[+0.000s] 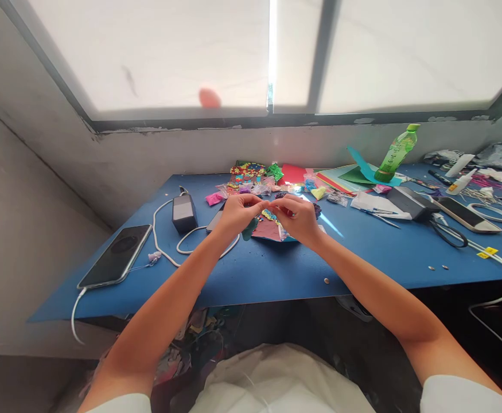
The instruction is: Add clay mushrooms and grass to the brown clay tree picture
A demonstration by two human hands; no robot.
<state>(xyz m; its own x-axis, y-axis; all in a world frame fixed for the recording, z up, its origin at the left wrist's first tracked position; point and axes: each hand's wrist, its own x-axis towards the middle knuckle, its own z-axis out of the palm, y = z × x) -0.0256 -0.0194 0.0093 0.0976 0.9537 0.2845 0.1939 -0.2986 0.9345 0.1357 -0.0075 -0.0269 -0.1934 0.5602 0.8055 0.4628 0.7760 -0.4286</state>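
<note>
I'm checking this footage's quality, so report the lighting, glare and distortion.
Head view: the pale, washed-out window backlights the scene; head view: a bright glare streak lies on the blue table beside the right hand; head view: wide-angle stretching shows toward the edges; head view: fine detail at the fingers is too small to read.

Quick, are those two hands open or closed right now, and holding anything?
Left hand: pinched closed; anything held is too small to tell.
Right hand: pinched closed too; cannot tell whether it holds anything.
</note>
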